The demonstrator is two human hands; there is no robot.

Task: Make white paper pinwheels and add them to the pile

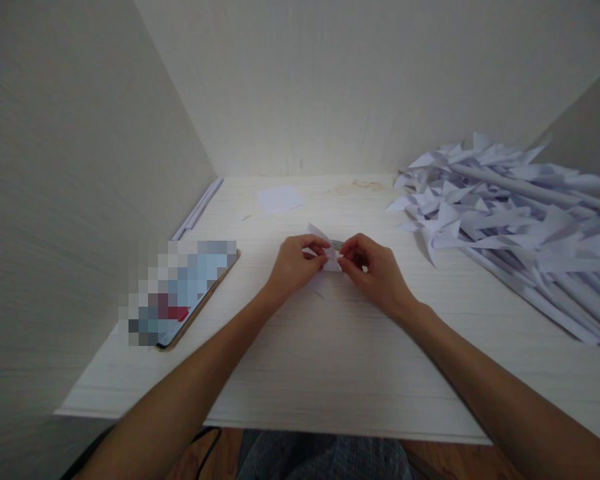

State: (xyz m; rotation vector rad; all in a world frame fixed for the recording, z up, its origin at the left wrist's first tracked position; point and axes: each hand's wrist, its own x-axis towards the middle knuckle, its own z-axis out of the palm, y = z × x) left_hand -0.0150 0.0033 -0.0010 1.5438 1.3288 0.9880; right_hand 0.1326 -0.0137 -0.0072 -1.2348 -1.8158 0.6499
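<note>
Two hands met over the middle of the pale worktop [330,360], pinching one small folded piece of white paper [326,248] between them. The left hand [296,263] gripped the paper's near-left edge with thumb and curled fingers; the right hand [373,270] nipped its right side with fingertips drawn together, and something thin and grey showed just between the two thumbs, too small to tell. The paper sat just above the surface, its upper corner pointing toward eleven o'clock. At about two o'clock from the hands lay a large heap of paper pinwheels on rolled paper sticks [520,220], well apart. At nine o'clock lay a phone [185,293], its screen blurred. At eleven o'clock, near the back wall, rested a loose white paper square [280,199].
</note>
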